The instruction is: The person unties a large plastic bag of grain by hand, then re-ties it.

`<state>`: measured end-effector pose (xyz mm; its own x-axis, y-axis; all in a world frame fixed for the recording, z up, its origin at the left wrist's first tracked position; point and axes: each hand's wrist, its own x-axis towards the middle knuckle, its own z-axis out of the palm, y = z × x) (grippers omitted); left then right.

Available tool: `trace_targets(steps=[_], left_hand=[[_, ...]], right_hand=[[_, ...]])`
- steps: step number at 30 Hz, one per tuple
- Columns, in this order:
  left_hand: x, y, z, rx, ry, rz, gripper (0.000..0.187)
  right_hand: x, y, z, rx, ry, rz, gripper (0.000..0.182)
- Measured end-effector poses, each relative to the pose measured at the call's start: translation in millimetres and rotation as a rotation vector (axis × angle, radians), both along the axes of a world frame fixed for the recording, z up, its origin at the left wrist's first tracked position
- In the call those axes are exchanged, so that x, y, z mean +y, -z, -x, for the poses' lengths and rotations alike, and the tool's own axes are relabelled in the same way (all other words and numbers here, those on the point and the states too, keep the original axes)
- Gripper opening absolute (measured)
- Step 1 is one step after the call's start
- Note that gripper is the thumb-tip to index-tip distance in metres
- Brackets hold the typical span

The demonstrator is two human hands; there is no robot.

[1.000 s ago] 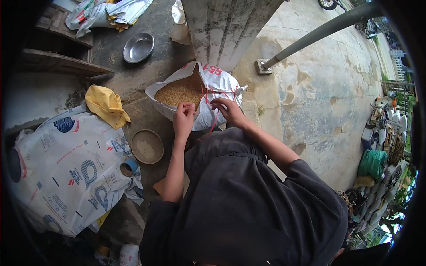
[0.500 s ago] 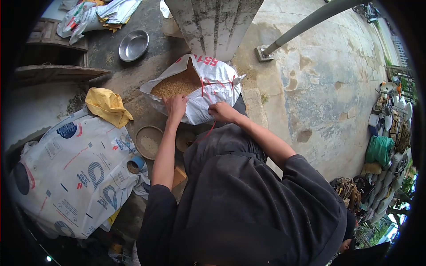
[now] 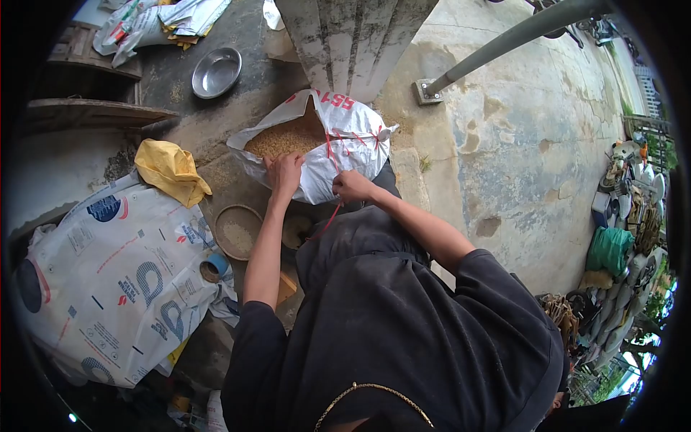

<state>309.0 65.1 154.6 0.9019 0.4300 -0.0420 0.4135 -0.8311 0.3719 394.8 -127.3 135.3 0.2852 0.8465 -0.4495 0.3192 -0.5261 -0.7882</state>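
Observation:
A white woven sack (image 3: pixel 363 119) with red printing lies in front of me, its mouth part open on the left and golden grain (image 3: pixel 288 139) showing inside. Red string (image 3: pixel 330 146) is laced across the right part of the mouth. My left hand (image 3: pixel 286 173) is closed on the sack's near rim, fingertips over the edge at the grain. Beside it, my right hand (image 3: pixel 351 186) is pinched closed on the red string at the near side of the sack. A loose tail of string hangs below that hand over my dark trousers.
A metal basin (image 3: pixel 217 73) sits on the floor beyond the sack, near a concrete pillar (image 3: pixel 345 43). To the left lie a yellow bag (image 3: pixel 171 173), a round shallow container (image 3: pixel 239 232) and a large printed plastic sheet (image 3: pixel 108 273). A slanted metal pole (image 3: pixel 511 47) stands at right.
My right hand has shifted slightly left with the string, which now runs straighter from the sack into the fingers. My left hand stays on the rim.

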Motion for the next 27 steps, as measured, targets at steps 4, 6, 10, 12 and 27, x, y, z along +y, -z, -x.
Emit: trace_targets(steps=[4,6,10,12,27], left_hand=[[-4.9,-0.5,0.8,-0.032,-0.003,0.046,0.015],[-9.6,-7.7,2.4,-0.039,-0.008,0.138,0.018],[-16.0,-21.8,-0.2,0.135,0.004,0.210,0.024],[-13.5,-15.6,-3.0,0.291,-0.228,0.272,0.027],[4.9,4.2,-52.3,-0.171,-0.320,0.497,0.012]], right_hand=[[5.3,6.1,10.3,0.112,0.124,-0.001,0.022],[12.3,9.1,19.3,0.254,0.240,0.059,0.022],[33.1,9.2,28.1,0.400,0.345,-0.001,0.024],[37.2,19.8,34.7,0.445,0.384,-0.076,0.022],[23.3,-19.5,5.1,-0.376,0.616,-0.558,0.022]])
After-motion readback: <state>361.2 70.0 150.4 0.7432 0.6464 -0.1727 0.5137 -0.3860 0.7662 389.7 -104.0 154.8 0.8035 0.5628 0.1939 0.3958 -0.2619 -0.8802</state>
